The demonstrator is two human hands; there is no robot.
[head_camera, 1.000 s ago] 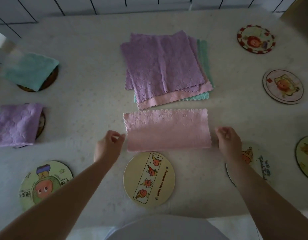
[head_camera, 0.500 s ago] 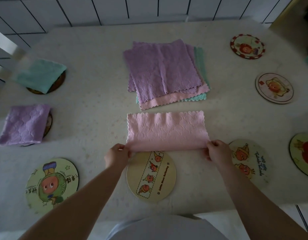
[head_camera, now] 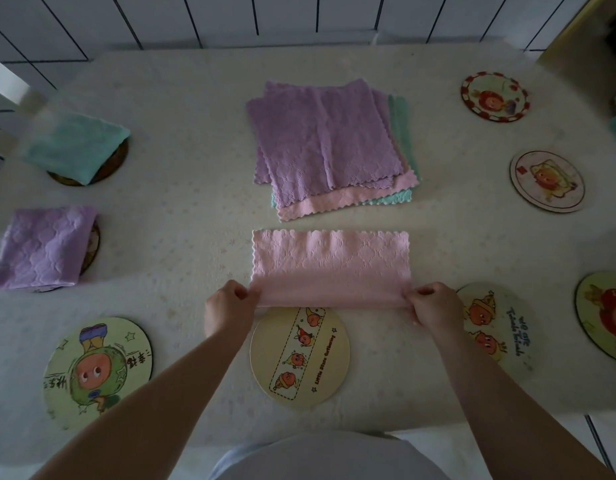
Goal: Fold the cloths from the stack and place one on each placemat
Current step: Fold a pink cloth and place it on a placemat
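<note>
Nearest to the person, a round cream placemat (head_camera: 299, 356) with a strip of small fruit figures lies at the front edge of the table (head_camera: 195, 133). Just behind it lies the pink cloth (head_camera: 331, 265), folded into a long band, and its near edge covers the far rim of this placemat. The left hand (head_camera: 227, 311) pinches the near left corner of the pink cloth with curled fingers. The right hand (head_camera: 434, 308) pinches the near right corner in the same way. The two hands are apart, one at each end of the folded edge.

To the left of the cream placemat lies a green placemat (head_camera: 98, 372) with an orange cartoon face. To the right, partly under the right forearm, is a pale placemat (head_camera: 500, 327), and one more placemat (head_camera: 604, 320) is cut by the right border.

Farther on the left, a folded purple cloth (head_camera: 43, 247) rests on a placemat that is mostly hidden, and behind it a folded green cloth (head_camera: 78, 147) rests on a dark placemat (head_camera: 118, 161).

In the middle of the table, behind the pink cloth and apart from it, is the stack of cloths (head_camera: 327, 143): purple on top, pink and green edges showing below.

On the far right lie two more placemats, a pale one (head_camera: 547, 181) and a red-rimmed one (head_camera: 495, 97).
</note>
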